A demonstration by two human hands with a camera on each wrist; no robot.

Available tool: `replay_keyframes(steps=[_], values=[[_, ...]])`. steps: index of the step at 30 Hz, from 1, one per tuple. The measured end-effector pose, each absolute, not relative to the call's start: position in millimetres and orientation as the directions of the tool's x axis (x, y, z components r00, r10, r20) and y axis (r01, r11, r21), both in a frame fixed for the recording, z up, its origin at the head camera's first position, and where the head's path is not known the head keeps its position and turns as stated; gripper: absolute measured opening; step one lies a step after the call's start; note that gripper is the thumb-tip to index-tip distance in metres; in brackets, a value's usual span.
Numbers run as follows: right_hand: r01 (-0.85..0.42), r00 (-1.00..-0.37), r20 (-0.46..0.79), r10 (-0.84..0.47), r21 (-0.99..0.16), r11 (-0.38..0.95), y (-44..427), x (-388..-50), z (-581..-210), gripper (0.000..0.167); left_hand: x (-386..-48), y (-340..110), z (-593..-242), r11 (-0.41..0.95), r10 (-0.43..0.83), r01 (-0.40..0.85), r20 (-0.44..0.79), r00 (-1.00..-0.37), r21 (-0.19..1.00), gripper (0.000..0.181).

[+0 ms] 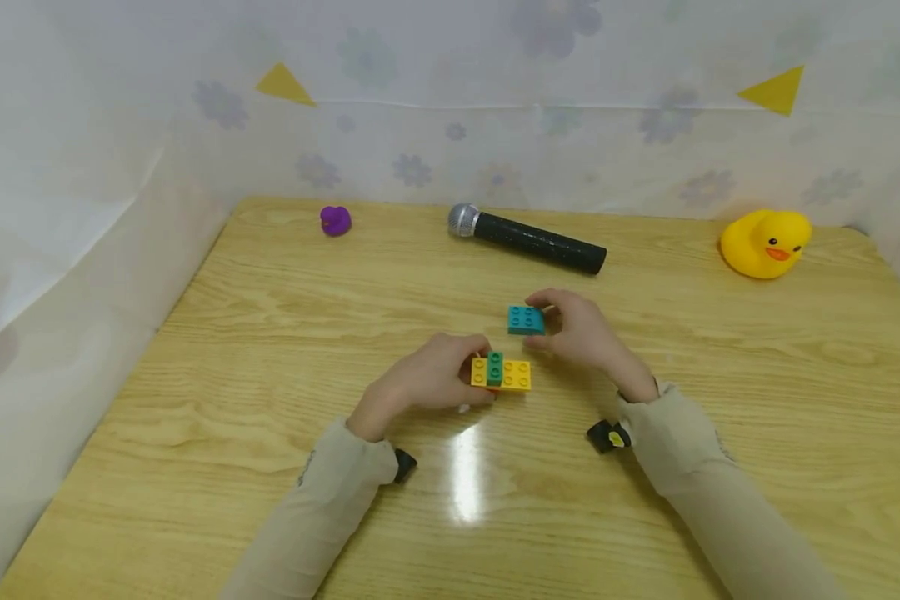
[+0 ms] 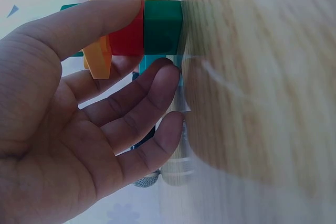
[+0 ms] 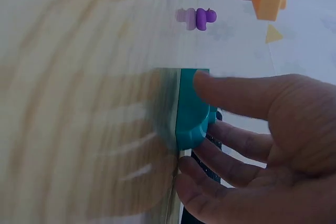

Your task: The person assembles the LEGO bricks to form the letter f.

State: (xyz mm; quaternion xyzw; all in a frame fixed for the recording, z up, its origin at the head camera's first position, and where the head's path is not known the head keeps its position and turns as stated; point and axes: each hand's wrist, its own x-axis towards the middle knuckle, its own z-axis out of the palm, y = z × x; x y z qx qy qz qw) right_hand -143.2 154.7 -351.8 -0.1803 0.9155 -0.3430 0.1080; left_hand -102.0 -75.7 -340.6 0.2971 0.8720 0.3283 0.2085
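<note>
My left hand (image 1: 435, 375) pinches a small stack of toy building bricks between thumb and fingers. On top of the stack sits a narrow green brick (image 1: 495, 368), across a longer yellow brick (image 1: 516, 377). Lower down, the left wrist view shows a red brick (image 2: 126, 38) and a green bottom brick (image 2: 163, 27) close to the tabletop. Just beyond the stack lies a teal brick (image 1: 521, 321) with studs up and one rounded end. My right hand (image 1: 581, 329) holds that brick at its right end, the thumb (image 3: 236, 94) against one side and fingers behind.
A black microphone (image 1: 540, 242) with a silver head lies beyond the hands on the wooden table (image 1: 270, 333). At the far left stands a small purple duck (image 1: 336, 221). A larger yellow duck (image 1: 761, 243) is at the far right, before a flowered white curtain (image 1: 420, 142).
</note>
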Motion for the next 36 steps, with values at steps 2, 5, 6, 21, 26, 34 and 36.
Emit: replay_keyframes(steps=[2, 5, 6, 21, 26, 34, 36], values=[[-0.269, -0.912, -0.074, -0.404, -0.635, 0.724, 153, -143, -352, 0.05, -102, -76, -340, 0.608, 0.654, 0.381, -0.168, -0.737, 0.697, 0.031], [-0.283, -0.914, -0.072, -0.4, -0.593, 0.754, 150, -142, -352, 0.046, -102, -76, -340, 0.608, 0.655, 0.388, -0.162, -0.738, 0.693, 0.031], [-0.287, -0.914, -0.07, -0.399, -0.583, 0.76, 149, -142, -352, 0.045, -102, -76, -340, 0.609, 0.654, 0.389, -0.161, -0.739, 0.691, 0.031], [-0.254, -0.948, 0.033, -0.317, -0.68, 0.688, 149, -123, -348, 0.037, -101, -75, -339, 0.62, 0.648, 0.377, -0.178, -0.741, 0.688, 0.032], [-0.27, -0.95, 0.097, -0.296, -0.728, 0.63, 149, -117, -346, 0.043, -100, -75, -338, 0.623, 0.649, 0.38, -0.18, -0.739, 0.683, 0.032], [-0.253, -0.939, 0.075, -0.335, -0.811, 0.527, 156, -111, -340, 0.041, -101, -75, -339, 0.614, 0.657, 0.389, -0.173, -0.733, 0.687, 0.033], [-0.215, -0.938, 0.04, -0.346, -0.847, 0.486, 156, -110, -337, 0.04, -101, -75, -340, 0.612, 0.658, 0.39, -0.17, -0.734, 0.688, 0.033]])
